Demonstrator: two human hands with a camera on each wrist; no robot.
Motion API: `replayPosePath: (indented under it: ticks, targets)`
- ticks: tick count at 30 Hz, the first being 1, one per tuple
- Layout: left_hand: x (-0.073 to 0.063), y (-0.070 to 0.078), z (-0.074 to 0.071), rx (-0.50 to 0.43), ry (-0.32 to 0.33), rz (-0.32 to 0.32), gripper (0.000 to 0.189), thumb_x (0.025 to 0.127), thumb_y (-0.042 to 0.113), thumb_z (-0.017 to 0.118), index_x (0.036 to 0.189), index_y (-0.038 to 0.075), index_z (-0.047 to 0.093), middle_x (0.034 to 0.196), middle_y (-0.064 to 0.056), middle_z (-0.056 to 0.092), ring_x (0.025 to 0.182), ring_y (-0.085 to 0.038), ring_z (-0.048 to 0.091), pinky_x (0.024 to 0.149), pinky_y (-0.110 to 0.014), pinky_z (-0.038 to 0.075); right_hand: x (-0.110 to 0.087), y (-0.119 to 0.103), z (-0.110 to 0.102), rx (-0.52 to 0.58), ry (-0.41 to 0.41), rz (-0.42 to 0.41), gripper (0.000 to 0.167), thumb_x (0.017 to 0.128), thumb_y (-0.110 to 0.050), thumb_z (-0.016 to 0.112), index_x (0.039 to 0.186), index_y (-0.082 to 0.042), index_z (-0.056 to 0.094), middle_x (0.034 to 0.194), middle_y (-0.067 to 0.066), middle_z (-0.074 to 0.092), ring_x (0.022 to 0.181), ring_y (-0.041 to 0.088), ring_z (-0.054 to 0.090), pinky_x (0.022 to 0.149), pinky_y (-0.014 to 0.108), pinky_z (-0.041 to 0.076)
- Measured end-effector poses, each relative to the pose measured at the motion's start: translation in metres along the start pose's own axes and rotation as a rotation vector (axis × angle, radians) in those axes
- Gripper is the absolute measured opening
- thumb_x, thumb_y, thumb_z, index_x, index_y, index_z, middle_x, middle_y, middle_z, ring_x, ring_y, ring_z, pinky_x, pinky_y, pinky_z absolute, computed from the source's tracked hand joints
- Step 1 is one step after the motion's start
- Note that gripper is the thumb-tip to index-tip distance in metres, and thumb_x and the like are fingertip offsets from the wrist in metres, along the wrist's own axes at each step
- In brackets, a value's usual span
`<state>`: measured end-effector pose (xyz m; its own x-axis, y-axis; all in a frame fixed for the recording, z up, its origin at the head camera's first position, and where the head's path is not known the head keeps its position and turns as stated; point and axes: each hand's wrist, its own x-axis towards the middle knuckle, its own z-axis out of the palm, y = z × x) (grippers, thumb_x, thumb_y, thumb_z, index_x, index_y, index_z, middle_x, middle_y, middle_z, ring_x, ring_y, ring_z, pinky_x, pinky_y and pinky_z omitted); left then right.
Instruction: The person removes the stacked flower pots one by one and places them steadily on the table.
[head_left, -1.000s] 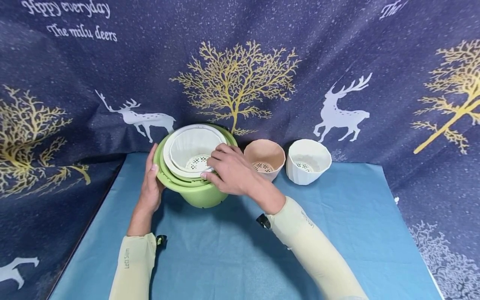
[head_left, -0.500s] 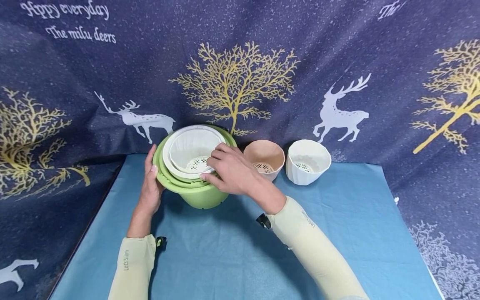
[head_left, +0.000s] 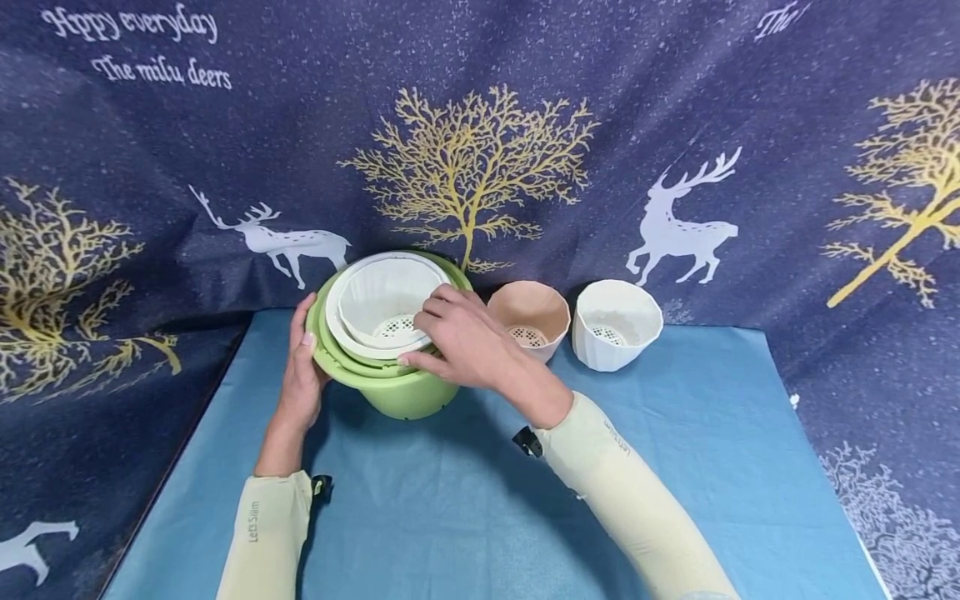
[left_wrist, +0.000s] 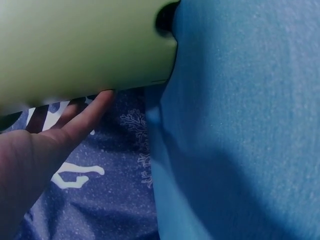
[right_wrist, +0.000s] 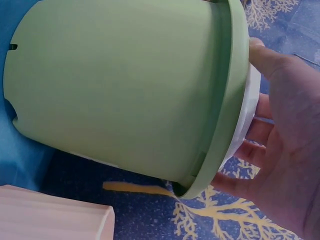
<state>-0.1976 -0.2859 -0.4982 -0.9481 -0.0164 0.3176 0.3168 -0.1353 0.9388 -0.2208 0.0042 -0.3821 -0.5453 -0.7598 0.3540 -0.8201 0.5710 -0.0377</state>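
Several flowerpots are nested at the back left of the table: a large green flowerpot [head_left: 408, 398] outside, another green rim within it, and a white flowerpot [head_left: 371, 296] with a holed bottom on top. My left hand [head_left: 300, 375] holds the outer green pot from the left, its thumb at the rim. In the left wrist view, the fingers [left_wrist: 90, 117] lie against the green side. My right hand [head_left: 471, 340] grips the right front rim of the white pot, fingers curled over the edge and thumb at the front. Its fingertips are partly hidden in the head view.
To the right of the stack stand a pinkish-brown flowerpot [head_left: 528, 312] and a separate white flowerpot [head_left: 617, 325], both with holed bottoms. A blue cloth [head_left: 480, 500] covers the table. Behind it hangs a dark blue curtain [head_left: 540, 167] printed with trees and deer.
Both hands keep their places on the nested pots. The right thumb has slid very slightly left along the front rim; the pots have hardly moved.
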Motion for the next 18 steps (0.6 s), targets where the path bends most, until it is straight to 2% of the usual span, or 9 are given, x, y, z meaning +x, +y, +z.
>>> replayPosePath:
  ticks: [5,18]
  targets:
    - [0.0004,0.0012,-0.0008,0.01,0.008,0.003,0.057,0.116,0.038,0.032,0.17,0.023,0.023,0.159,-0.008,0.04,0.114,-0.013,0.061,0.078,-0.023,0.059,0.0012,-0.001,-0.0015,-0.009,-0.002,0.007,0.049,0.1,-0.062,0.064,0.108,-0.015,0.074,0.112,0.0,0.07,0.115,0.024,0.055,0.102,0.043,0.045]
    - [-0.0005,0.0034,0.0016,0.027,0.015,0.004,0.056,0.116,0.036,0.03,0.169,0.022,0.023,0.16,-0.01,0.039,0.116,-0.014,0.061,0.08,-0.023,0.059,0.0015,-0.0003,-0.0044,0.002,0.048,-0.019,0.046,0.101,-0.06,0.065,0.103,-0.014,0.072,0.108,0.001,0.069,0.114,0.024,0.056,0.102,0.042,0.045]
